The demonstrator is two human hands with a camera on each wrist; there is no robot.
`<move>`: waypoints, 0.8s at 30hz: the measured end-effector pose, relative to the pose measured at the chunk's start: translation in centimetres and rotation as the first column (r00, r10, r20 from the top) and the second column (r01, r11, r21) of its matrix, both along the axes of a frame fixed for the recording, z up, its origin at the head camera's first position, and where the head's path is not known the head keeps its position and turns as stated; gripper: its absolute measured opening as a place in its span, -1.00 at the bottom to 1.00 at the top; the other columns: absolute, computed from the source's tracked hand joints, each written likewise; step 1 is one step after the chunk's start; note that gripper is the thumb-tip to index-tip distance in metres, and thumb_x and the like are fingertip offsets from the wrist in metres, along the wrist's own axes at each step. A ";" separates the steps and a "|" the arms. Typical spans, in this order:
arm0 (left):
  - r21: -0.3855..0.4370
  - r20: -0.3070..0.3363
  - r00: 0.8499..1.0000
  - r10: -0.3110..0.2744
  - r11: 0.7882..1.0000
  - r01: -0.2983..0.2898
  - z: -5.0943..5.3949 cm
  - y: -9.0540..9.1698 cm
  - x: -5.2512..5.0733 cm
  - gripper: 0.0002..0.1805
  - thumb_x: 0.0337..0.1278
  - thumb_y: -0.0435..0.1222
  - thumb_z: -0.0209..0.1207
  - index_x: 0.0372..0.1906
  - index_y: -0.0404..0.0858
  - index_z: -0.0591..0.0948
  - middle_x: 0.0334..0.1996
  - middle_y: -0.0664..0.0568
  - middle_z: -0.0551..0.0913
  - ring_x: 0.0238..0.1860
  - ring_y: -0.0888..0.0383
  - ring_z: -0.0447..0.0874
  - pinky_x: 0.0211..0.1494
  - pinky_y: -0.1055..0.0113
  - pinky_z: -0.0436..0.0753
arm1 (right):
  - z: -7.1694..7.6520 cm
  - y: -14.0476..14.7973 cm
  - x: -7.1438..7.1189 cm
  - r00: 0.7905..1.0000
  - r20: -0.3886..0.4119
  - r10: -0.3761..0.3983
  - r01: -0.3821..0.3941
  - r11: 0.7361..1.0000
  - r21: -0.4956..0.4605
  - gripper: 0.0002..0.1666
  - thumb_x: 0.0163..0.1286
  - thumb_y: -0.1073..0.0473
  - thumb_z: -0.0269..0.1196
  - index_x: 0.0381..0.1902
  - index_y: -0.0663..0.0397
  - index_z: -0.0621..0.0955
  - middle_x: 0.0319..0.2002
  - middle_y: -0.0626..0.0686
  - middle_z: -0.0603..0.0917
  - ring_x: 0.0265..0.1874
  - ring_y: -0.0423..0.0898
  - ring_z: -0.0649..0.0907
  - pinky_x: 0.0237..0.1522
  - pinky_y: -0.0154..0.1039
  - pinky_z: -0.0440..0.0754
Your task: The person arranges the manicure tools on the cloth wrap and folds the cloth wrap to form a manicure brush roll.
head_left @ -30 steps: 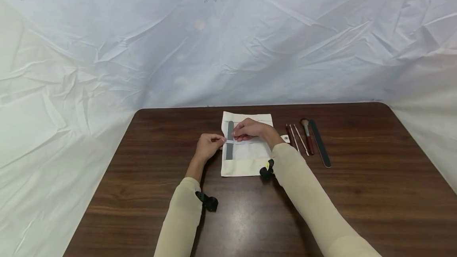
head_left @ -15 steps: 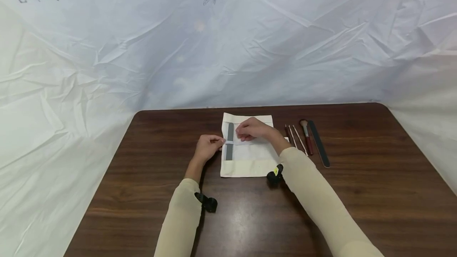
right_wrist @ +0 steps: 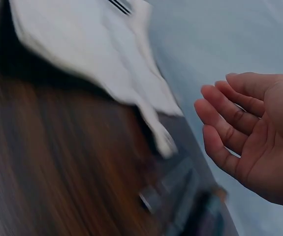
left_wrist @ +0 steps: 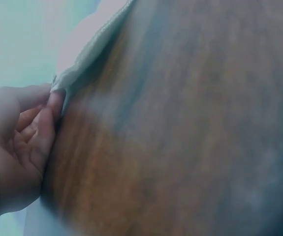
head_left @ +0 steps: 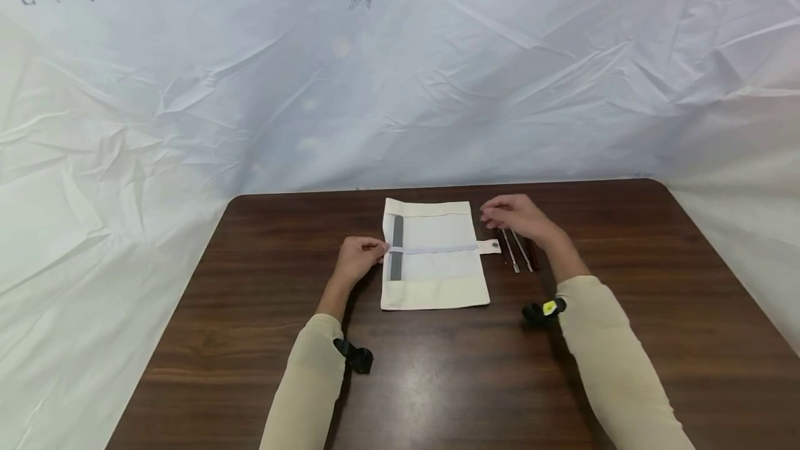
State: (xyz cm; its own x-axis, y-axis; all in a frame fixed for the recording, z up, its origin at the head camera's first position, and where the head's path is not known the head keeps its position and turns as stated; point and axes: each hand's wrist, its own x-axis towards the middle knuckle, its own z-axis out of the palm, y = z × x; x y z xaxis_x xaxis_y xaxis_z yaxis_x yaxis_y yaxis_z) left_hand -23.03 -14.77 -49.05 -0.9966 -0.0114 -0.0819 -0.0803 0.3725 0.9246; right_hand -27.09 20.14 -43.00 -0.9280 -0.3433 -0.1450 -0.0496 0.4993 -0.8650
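Note:
A cream cloth tool roll (head_left: 440, 295) lies unfolded on the table, a grey nail file (head_left: 396, 267) tucked under its elastic band (head_left: 437, 251) at the left. My left hand (head_left: 360, 255) pinches the roll's left edge; in the left wrist view thumb and fingertips meet on the cloth (left_wrist: 89, 51). My right hand (head_left: 517, 216) hovers above the tools right of the roll, fingers loosely bent and holding nothing, as the right wrist view confirms. Below it lie two thin metal sticks (head_left: 511, 253) and a dark red brush handle (head_left: 532, 255). Hand and forearm cover the brush head and the black file.
A snap tab (head_left: 490, 247) sticks out from the roll's right side. The brown wooden table (head_left: 250, 339) reaches back to a white printed sheet (head_left: 400, 89) hung behind it. Black wrist cameras sit on both sleeves.
My right hand has left the grey nail file and elastic band and moved right, over the tools. My left hand stays at the roll's left edge.

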 end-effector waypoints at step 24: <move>-0.365 -0.115 0.957 -0.268 0.907 0.210 1.5 3.1 -0.2 -0.80 0.35 -0.26 0.27 -0.11 -0.26 0.81 -0.68 0.06 0.51 -0.64 0.22 0.31 -0.45 0.38 0.40 | -1.1 10.0 2.7 0.978 -0.021 -0.205 0.199 0.913 0.357 -0.54 0.56 0.03 0.15 0.06 0.39 0.63 -0.26 0.19 0.74 -0.32 -0.09 0.66 -0.28 -0.25 0.55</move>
